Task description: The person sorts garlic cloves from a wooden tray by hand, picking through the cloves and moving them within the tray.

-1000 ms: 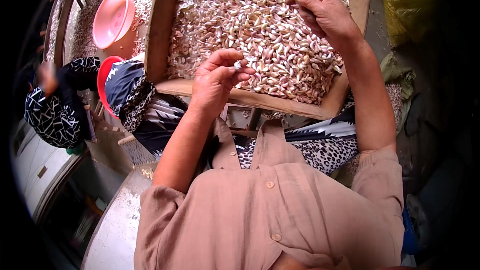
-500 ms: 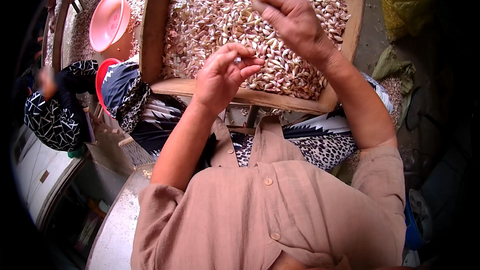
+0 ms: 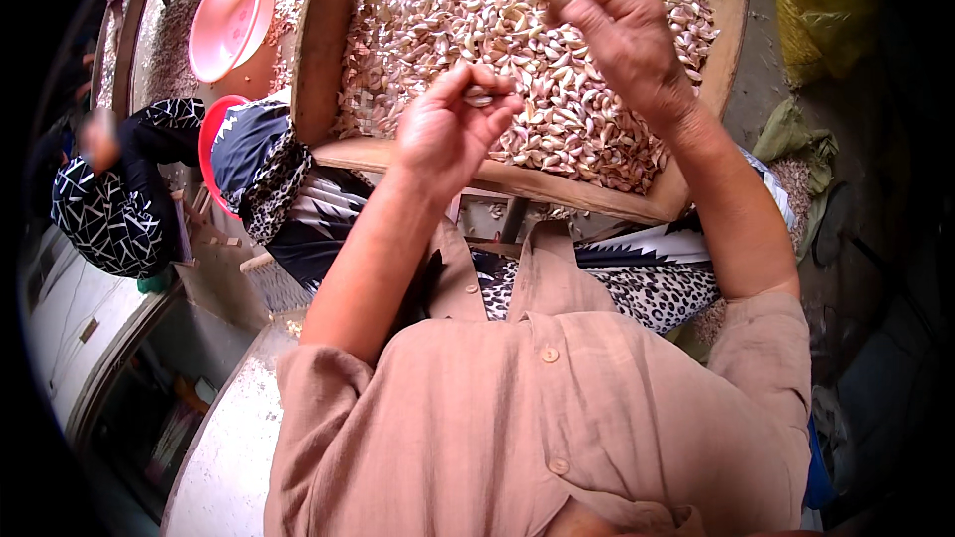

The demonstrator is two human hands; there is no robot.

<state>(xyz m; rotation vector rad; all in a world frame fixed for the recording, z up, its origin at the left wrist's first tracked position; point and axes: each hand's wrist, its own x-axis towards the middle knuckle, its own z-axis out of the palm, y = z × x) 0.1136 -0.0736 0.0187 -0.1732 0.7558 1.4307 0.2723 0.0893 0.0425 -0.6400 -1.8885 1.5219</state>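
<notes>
A wooden-framed tray in front of me is spread with many loose garlic cloves, whitish with pinkish-purple skins. Above its near left part, my left hand is turned palm up, its fingertips closed on a single garlic clove. My right hand is raised over the right half of the tray, back of the hand upward. Its thumb and fingers are drawn together in a pinch. Whatever may lie between those fingertips is hidden and slightly blurred. Both hands are apart from each other.
At the left stand a pink basin and a red basin. Another person in black-and-white patterned clothing is at far left. A yellow sack and a green sack lie right of the tray. Patterned cloth covers my knees.
My left fingers have closed in, and a clove now shows between them. The right hand stays pinched over the tray. The whole view has shifted slightly, moving the tray up and right.
</notes>
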